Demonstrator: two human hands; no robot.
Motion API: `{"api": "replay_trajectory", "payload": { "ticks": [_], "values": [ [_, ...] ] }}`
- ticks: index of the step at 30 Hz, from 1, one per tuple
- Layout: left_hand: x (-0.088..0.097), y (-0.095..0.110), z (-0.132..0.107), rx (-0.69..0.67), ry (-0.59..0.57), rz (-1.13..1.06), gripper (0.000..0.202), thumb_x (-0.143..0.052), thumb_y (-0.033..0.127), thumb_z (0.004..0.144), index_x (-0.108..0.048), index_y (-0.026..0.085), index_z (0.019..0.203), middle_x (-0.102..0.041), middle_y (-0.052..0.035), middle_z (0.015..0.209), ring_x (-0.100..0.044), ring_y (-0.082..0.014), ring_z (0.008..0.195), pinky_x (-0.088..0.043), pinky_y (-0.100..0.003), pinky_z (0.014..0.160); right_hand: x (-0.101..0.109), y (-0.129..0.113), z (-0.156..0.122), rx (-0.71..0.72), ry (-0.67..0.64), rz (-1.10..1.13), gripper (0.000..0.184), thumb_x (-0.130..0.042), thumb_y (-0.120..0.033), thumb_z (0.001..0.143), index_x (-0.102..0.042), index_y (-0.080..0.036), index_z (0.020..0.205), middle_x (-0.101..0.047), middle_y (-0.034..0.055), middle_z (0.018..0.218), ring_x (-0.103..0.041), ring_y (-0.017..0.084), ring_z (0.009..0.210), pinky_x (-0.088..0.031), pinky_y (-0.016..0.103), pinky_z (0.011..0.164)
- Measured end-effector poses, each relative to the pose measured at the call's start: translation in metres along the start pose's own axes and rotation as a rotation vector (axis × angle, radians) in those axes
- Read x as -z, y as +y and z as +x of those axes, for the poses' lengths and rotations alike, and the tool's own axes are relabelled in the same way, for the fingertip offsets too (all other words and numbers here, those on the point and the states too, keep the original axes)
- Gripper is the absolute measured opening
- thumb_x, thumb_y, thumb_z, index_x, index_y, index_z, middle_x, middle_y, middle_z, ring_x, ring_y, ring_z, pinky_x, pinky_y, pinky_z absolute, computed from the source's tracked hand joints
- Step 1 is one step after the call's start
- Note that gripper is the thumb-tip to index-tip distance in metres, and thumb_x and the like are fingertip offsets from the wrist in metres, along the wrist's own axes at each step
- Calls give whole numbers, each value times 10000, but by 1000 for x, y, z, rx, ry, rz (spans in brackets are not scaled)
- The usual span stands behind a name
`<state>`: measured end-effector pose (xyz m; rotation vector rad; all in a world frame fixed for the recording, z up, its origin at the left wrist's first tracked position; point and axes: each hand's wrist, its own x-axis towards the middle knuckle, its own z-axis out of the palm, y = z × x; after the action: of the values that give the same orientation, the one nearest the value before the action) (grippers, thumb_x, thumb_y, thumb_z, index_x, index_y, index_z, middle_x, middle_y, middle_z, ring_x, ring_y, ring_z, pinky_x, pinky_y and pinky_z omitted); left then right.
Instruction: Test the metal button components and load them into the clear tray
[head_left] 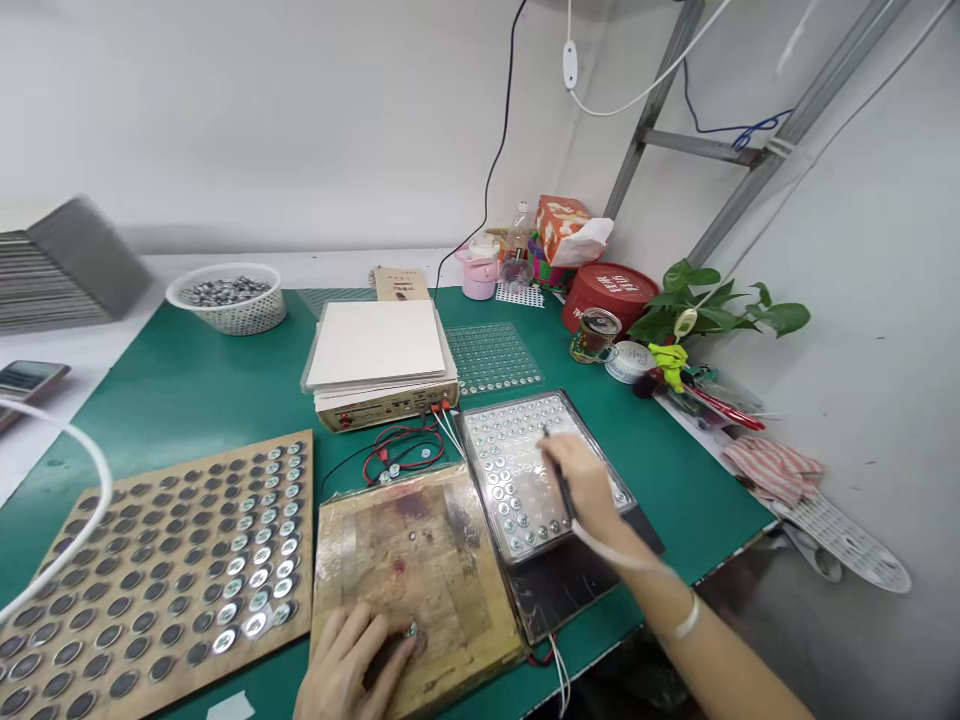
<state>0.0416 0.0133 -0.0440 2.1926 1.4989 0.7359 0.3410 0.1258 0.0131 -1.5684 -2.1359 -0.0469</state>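
My right hand (589, 482) is closed around a thin black pen-like probe (556, 470) with a white cable, its tip touching the clear plastic tray (487, 470) full of small round metal parts. My left hand (349, 665) rests on the near edge of a worn wooden block (412, 560), fingers curled and pinching a small round metal part (411, 631). To the left lies a brown perforated board (150, 570) with several round parts set in its holes.
A tan electrical box (379, 400) with white sheets on top and red and black leads stands behind the block. A white basket (226, 297) of metal parts, an empty grid tray (491, 357), a red tin (609, 290), cups and a plant (712, 300) sit further back.
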Motion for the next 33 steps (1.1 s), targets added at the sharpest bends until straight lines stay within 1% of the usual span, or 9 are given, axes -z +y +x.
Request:
{"api": "replay_trajectory", "payload": {
  "ticks": [3,5,15,18,21,22,24,27,33],
  "values": [
    [3,-1,1,-23,17,6,184,-546,399,899,-651,253,862,-617,-31,784,-576,-178,735,-495,-235,586,-2,54,34,-63,14,-103,220,-401,-90,885,-612,-121,940,-624,122,876,-556,246,837,-432,330,750],
    [3,1,1,-30,24,3,167,-547,383,901,-653,254,885,-610,-31,771,-572,-178,719,-488,-237,570,-8,73,40,-64,-10,-148,238,-412,-70,852,-628,-112,942,-633,126,850,-565,248,807,-429,325,729],
    [12,19,-3,120,-7,-49,139,-542,296,910,-652,256,984,-632,-45,856,-589,-191,800,-519,-261,617,-15,79,33,-52,6,-149,266,-429,-207,879,-662,-122,976,-711,152,929,-641,293,882,-491,405,817],
    [10,21,-3,134,1,-41,151,-533,294,915,-641,246,1009,-627,-55,871,-580,-198,808,-515,-270,621,-3,56,30,-136,109,-88,301,-431,-281,923,-637,-131,1083,-706,151,1011,-652,295,945,-504,413,826],
    [6,23,-2,132,6,-14,134,-525,263,918,-637,237,988,-611,-55,858,-569,-195,798,-500,-272,617,6,0,8,-289,212,261,272,-524,-304,906,-612,-193,1138,-719,96,993,-682,240,917,-543,337,772],
    [5,23,-1,130,-5,-11,126,-522,251,919,-638,236,966,-606,-54,853,-565,-194,798,-498,-273,624,5,-23,-3,-271,153,431,217,-553,-286,889,-640,-210,1072,-729,70,940,-696,213,856,-554,298,732],
    [4,25,1,122,-27,-14,117,-521,239,918,-637,232,928,-598,-51,839,-556,-189,793,-494,-276,635,-1,-67,-27,-111,-153,709,133,-591,-232,842,-692,-225,928,-740,27,839,-707,174,747,-554,237,663],
    [4,26,3,133,-15,-21,118,-528,255,916,-641,225,906,-589,-48,816,-542,-186,780,-488,-278,635,-19,-113,-55,-67,-355,879,165,-558,-161,780,-713,-207,809,-726,10,708,-686,149,615,-524,204,574],
    [6,27,3,126,18,-27,148,-524,246,916,-670,226,937,-583,-48,811,-538,-183,784,-478,-270,625,-37,-119,-65,-101,-419,842,182,-510,-153,742,-688,-192,740,-695,9,649,-656,146,572,-476,207,553]
  ]
}}
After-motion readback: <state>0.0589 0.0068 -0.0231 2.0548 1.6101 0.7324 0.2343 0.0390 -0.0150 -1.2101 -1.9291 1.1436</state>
